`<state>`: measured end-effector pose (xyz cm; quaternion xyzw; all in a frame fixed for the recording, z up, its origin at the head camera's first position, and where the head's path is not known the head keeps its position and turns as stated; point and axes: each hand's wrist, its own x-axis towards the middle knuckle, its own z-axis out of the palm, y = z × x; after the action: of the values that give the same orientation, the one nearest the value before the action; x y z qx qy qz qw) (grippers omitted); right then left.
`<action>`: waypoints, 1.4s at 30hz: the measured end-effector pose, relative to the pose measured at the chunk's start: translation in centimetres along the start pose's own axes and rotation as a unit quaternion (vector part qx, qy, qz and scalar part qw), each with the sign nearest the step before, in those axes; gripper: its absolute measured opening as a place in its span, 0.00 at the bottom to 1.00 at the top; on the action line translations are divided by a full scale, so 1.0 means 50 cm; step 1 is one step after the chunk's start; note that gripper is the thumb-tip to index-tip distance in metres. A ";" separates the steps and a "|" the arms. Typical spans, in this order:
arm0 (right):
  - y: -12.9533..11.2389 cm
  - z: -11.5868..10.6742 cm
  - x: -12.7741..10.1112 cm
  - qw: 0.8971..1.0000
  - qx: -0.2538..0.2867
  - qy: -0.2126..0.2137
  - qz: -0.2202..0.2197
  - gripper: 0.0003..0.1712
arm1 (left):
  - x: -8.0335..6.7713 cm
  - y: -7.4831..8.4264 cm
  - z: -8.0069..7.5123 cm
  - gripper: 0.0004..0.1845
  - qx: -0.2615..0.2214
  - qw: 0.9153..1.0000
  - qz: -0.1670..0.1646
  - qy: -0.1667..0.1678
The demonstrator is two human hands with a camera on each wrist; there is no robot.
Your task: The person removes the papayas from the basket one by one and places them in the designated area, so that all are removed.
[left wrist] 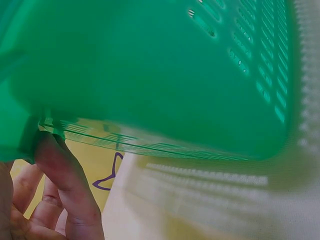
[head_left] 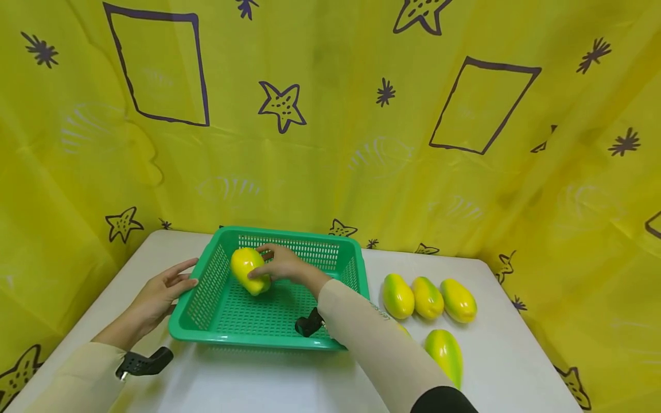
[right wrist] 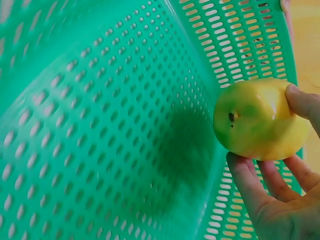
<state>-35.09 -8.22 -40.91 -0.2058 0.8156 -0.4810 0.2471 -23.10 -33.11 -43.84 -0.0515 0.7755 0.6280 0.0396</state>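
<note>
My right hand (head_left: 283, 264) is inside the green plastic basket (head_left: 268, 342), toward its left end. It grips a yellow mango (head_left: 247, 265) with a greenish patch, thumb on one side and fingertips on the other. In the right wrist view the mango (right wrist: 255, 120) shows its dark stem spot, close to the slotted wall, and a shadow falls on the perforated floor. At the basket's left rim is my left hand (head_left: 157, 292), its thumb touching the edge from outside. In the left wrist view, its fingers (left wrist: 72, 195) are loosely bent below the rim.
Right of the basket, three mangoes stand in a row, among them a middle mango (head_left: 427, 298). Nearer lies a greener mango (head_left: 445, 354), and another is mostly hidden by my right forearm. A yellow patterned curtain (head_left: 330, 172) surrounds the white table (head_left: 496, 355).
</note>
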 end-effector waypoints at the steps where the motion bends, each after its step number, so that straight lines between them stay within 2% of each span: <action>1: -0.001 -0.006 -0.005 1.000 -0.003 0.000 -0.003 0.39 | 0.000 0.000 0.000 0.40 -0.001 1.000 0.001 0.000; 10: -0.008 -0.054 -0.056 0.999 -0.023 -0.012 -0.033 0.41 | 0.001 -0.001 -0.001 0.41 0.002 1.000 0.004 -0.002; 14: -0.015 -0.074 -0.081 0.998 -0.050 -0.024 -0.040 0.40 | 0.002 -0.002 -0.001 0.41 0.005 1.000 0.001 -0.001; 21: -0.015 -0.104 -0.133 0.995 -0.090 -0.029 -0.035 0.41 | 0.001 -0.002 0.003 0.41 0.014 1.000 -0.002 -0.002; 28: -0.005 -0.138 -0.197 0.996 -0.092 0.001 -0.011 0.40 | 0.001 -0.004 0.004 0.41 0.014 1.000 -0.004 -0.004; 42: 0.039 -0.217 -0.300 0.996 -0.063 0.061 0.032 0.40 | 0.000 -0.008 0.000 0.42 0.018 1.000 -0.006 -0.009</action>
<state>-29.94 8.67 -35.05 -0.1646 0.8641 -0.4322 0.1986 -23.03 -33.17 -44.21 -0.0498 0.7860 0.6142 0.0506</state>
